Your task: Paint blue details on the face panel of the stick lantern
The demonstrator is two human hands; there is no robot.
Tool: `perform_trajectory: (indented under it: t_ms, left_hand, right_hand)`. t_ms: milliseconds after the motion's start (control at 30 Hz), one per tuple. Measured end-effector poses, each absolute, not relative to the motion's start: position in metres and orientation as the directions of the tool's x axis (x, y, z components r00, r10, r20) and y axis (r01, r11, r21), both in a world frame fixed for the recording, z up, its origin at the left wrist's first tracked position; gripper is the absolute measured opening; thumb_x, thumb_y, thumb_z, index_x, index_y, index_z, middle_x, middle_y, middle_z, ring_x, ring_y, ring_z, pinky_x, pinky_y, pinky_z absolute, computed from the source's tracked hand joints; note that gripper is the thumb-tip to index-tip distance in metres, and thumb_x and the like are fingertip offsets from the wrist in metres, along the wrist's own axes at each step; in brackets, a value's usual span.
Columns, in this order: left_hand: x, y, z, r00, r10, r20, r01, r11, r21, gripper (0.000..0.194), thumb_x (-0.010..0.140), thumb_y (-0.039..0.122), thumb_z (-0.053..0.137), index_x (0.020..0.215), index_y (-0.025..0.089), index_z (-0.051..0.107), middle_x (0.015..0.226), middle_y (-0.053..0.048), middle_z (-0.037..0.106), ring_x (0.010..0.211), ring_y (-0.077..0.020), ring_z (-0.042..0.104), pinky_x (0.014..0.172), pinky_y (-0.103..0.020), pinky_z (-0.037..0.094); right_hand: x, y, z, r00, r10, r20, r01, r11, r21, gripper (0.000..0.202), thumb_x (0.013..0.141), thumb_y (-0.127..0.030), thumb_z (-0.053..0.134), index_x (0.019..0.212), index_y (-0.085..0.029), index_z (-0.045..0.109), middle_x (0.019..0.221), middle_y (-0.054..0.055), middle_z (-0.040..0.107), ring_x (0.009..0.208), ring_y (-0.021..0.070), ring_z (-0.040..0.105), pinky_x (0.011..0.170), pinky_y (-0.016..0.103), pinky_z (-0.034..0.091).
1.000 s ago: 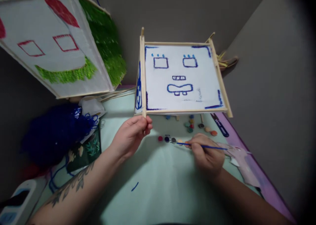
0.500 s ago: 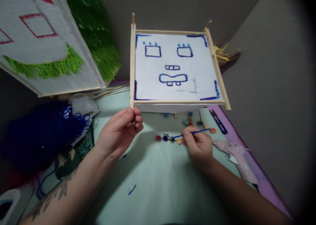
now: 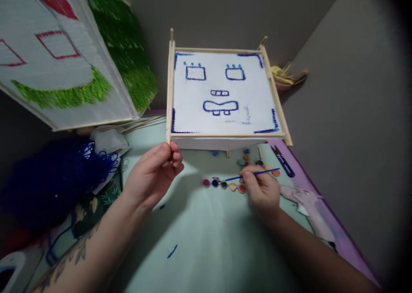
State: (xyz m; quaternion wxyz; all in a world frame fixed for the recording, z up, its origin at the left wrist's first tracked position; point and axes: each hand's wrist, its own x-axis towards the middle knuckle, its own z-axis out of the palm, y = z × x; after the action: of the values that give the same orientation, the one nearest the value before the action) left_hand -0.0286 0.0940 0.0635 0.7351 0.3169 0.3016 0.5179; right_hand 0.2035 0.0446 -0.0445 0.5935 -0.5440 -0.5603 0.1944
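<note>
There are two hands (image 3: 154,173) (image 3: 262,192), one paintbrush (image 3: 264,172) and five front-row paint pots (image 3: 224,185).

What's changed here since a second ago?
The right hand moved left, bringing the brush nearer the dark blue paint pot; its handle swung forward. The framed box turned, hiding its blue-marked side. Nothing was grabbed or released; the left hand still holds the box.

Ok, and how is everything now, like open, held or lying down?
Face picture, held, face outlined
Left hand's grip, closed on the picture's corner
Front paint pots, open, colours showing
Brush, held, tip by the pots
Right hand's grip, closed on the brush
Glue gun, lying down
Yarn, loose, tangled heap
</note>
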Motion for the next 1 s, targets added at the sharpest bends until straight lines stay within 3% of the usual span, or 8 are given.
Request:
perform_trajectory:
  t_ms: [167,367,433,567,667,767,867,1000]
  left_hand:
    - [-0.029,0.093,0.063,0.29,0.949,-0.124,-0.568,0.275,0.776,0.015,0.073,0.026,0.073,0.075,0.014,0.065,0.062,0.002,0.055,0.056,-0.0061,0.048,0.057,-0.018,0.044]
    - [-0.026,0.087,0.04,0.425,0.897,-0.122,-0.397,0.306,0.865,0.027,0.066,0.037,0.078,0.069,0.012,0.068,0.063,-0.002,0.06,0.059,-0.0084,0.05,0.059,-0.02,0.04]
    - [-0.025,0.083,0.023,0.476,0.878,-0.049,-0.283,0.206,0.937,0.035,0.066,0.047,0.077,0.068,0.012,0.069,0.061,-0.003,0.061,0.059,-0.01,0.049,0.061,-0.022,0.038]
    - [-0.025,0.078,-0.011,0.602,0.796,0.062,-0.178,0.059,0.982,0.045,0.068,0.058,0.069,0.063,0.013,0.07,0.055,-0.003,0.058,0.058,-0.0121,0.048,0.06,-0.025,0.035]
    - [-0.028,0.077,-0.021,0.764,0.645,0.033,-0.05,0.008,0.999,0.047,0.068,0.06,0.068,0.068,0.013,0.074,0.056,-0.004,0.059,0.059,-0.0138,0.05,0.06,-0.027,0.036]
    - [-0.031,0.077,-0.023,0.798,0.6,0.055,-0.054,-0.019,0.998,0.047,0.068,0.06,0.068,0.071,0.014,0.076,0.056,-0.004,0.059,0.059,-0.0142,0.051,0.06,-0.028,0.037]
    - [-0.03,0.078,-0.025,0.803,0.588,0.094,-0.096,-0.028,0.995,0.044,0.069,0.058,0.068,0.073,0.015,0.077,0.057,-0.005,0.061,0.059,-0.0145,0.052,0.061,-0.029,0.039]
    - [-0.029,0.078,-0.026,0.817,0.569,0.092,-0.11,-0.004,0.994,0.041,0.068,0.057,0.07,0.072,0.016,0.077,0.058,-0.005,0.062,0.059,-0.0141,0.053,0.063,-0.028,0.04]
  right_hand:
    - [0.202,0.047,-0.042,0.462,0.783,0.415,0.087,0.426,-0.9,0.02,0.088,-0.027,0.05,0.073,-0.017,0.057,0.056,-0.003,0.053,0.046,0.0089,0.05,0.045,0.022,0.042]
    - [0.202,0.009,0.009,0.277,0.541,0.794,0.234,0.764,-0.601,0.017,0.088,-0.028,0.05,0.076,-0.021,0.06,0.057,0.0,0.056,0.052,0.0151,0.054,0.053,0.033,0.046]
    - [0.2,0.0,0.038,0.227,0.474,0.851,0.255,0.814,-0.522,0.014,0.088,-0.029,0.052,0.084,-0.021,0.063,0.063,0.002,0.061,0.057,0.0178,0.057,0.057,0.038,0.048]
    - [0.182,0.006,0.096,0.571,0.241,0.785,0.267,0.85,-0.455,0.011,0.086,-0.026,0.055,0.077,-0.024,0.062,0.063,0.0,0.057,0.056,0.0174,0.055,0.056,0.037,0.047]
    - [0.165,0.018,0.119,0.706,0.044,0.707,0.376,0.823,-0.426,0.011,0.084,-0.022,0.053,0.074,-0.022,0.06,0.064,0.0,0.052,0.054,0.0159,0.052,0.053,0.035,0.044]
    - [0.157,0.026,0.116,0.649,0.027,0.76,0.445,0.798,-0.407,0.013,0.086,-0.022,0.051,0.077,-0.02,0.06,0.064,0.001,0.054,0.055,0.0158,0.052,0.053,0.034,0.043]
    - [0.158,0.03,0.104,0.466,0.093,0.88,0.507,0.787,-0.352,0.014,0.087,-0.023,0.05,0.081,-0.019,0.062,0.066,0.002,0.059,0.062,0.0169,0.057,0.058,0.034,0.047]
    - [0.161,0.033,0.097,0.372,0.179,0.911,0.527,0.767,-0.366,0.014,0.087,-0.019,0.05,0.089,-0.02,0.064,0.074,0.003,0.064,0.073,0.0182,0.06,0.067,0.035,0.049]
